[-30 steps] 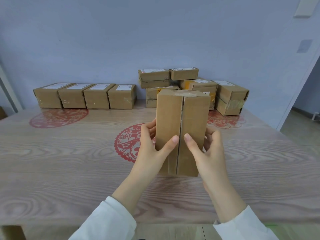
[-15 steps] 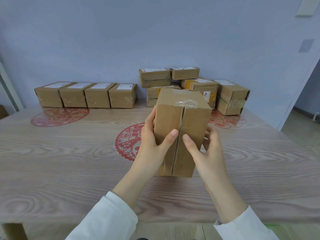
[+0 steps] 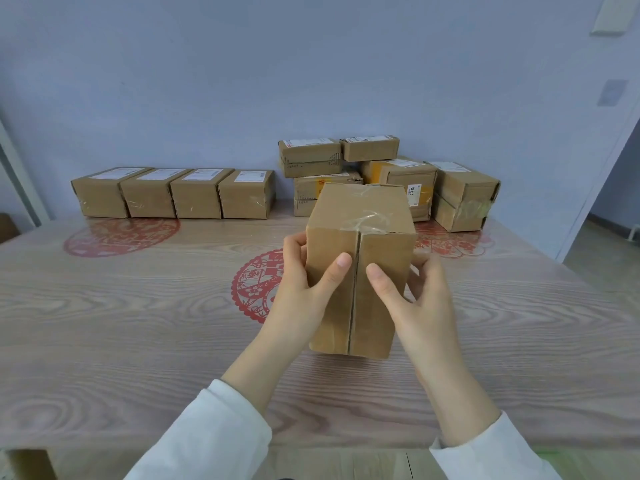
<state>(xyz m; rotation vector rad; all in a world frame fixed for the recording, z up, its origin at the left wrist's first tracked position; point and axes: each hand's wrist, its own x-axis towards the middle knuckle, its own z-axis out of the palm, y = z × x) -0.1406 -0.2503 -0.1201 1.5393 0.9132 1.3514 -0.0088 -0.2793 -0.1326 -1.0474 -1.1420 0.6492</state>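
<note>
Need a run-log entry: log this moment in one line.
left hand: grips box | right hand: grips box | box: upright, taped top, seam facing camera

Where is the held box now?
Head view, centre: the box sits between the left hand and right hand, over the table, before the pile of boxes.

We're looking at a small parcel-handling room here: a row of four labelled cartons [image 3: 173, 195] lines the plain blue wall [image 3: 207, 81], a loose pile of taped parcels [image 3: 398, 171] sits beside it, all on a wood-grain table [image 3: 104, 323] with red paper-cut motifs [image 3: 121, 235], and a doorway [image 3: 620, 202] opens at right.
</note>
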